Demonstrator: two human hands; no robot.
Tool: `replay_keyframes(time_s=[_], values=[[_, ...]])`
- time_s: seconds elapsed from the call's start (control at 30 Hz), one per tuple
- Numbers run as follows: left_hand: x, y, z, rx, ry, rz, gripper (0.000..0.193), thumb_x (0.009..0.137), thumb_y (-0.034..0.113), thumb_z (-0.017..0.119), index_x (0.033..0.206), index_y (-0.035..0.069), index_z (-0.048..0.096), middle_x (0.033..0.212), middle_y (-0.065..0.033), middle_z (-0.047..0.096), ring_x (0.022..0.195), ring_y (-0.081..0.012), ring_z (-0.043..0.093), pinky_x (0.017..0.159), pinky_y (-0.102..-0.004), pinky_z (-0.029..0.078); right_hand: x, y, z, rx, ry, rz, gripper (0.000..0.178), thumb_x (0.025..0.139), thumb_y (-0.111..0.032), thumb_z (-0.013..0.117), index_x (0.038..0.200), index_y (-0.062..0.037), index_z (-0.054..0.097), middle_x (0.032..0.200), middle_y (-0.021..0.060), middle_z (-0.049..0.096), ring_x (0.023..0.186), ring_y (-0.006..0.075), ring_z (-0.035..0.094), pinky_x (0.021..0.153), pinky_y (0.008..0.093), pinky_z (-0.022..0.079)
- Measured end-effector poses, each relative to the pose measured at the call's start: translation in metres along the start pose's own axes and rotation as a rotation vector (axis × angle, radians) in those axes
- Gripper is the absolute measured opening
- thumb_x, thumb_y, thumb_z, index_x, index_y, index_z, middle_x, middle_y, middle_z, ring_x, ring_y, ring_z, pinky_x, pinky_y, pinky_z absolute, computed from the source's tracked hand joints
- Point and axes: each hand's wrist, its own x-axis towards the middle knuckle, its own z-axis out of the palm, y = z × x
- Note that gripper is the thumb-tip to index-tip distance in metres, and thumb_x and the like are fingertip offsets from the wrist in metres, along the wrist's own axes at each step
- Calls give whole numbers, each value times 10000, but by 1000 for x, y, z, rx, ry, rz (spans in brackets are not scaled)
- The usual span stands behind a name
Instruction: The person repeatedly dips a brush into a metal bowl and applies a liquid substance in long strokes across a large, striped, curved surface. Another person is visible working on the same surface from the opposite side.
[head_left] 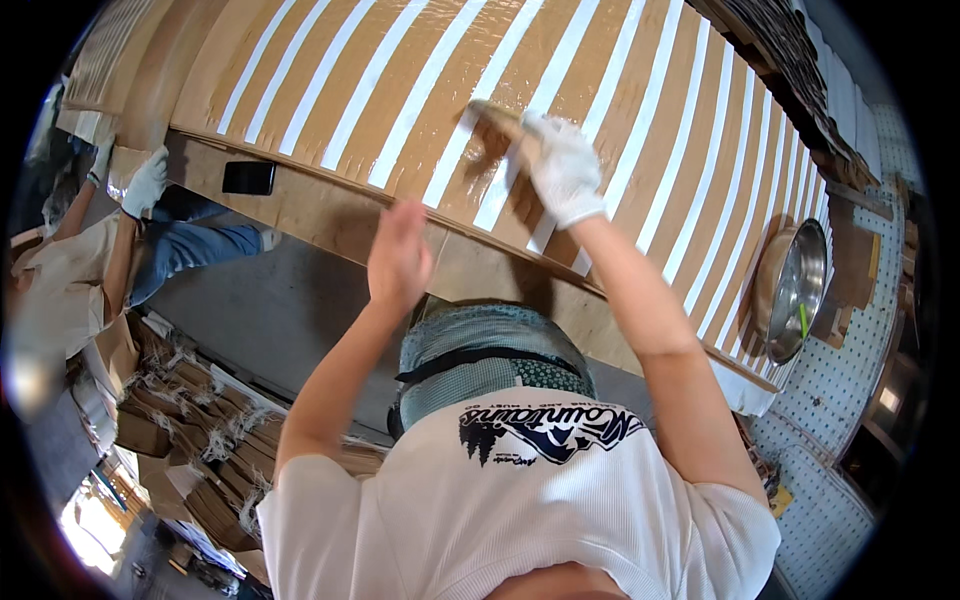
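right hand (562, 165) gloved grip closed on brush (492, 114) | left hand (398, 255) open, bare

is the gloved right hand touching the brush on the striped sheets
Touching. The head view shows the white-gloved right hand closed around the brush, whose tip rests on the brown and white striped sheets.

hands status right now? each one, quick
Left hand: bare, open, holding nothing, raised near the table edge.
Right hand: white glove, closed on a brush pressed against the striped brown sheets.
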Motion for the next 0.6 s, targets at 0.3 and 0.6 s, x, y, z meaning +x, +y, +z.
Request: replay_keyframes(time_s=[0.3, 0.6], values=[[24, -28, 8, 272, -86, -289, 560, 895, 273, 622, 1287, -122, 556, 1401, -292, 517, 1340, -389, 474, 1152, -480, 354, -63, 7, -27, 229, -285, 39, 264, 925, -220, 588, 1160, -227, 708, 1089, 139, 689, 1079, 348, 631, 948, 446, 503], [65, 11, -7, 502, -417, -462, 756, 797, 670, 664, 1040, -44, 726, 1168, -263, 679, 1013, -349, 694, 851, -424, 547, -83, 11, -27, -68, 58, -27, 391, 772, -49, 602, 1143, -164, 648, 994, 112, 658, 948, 326, 621, 856, 439, 501]])
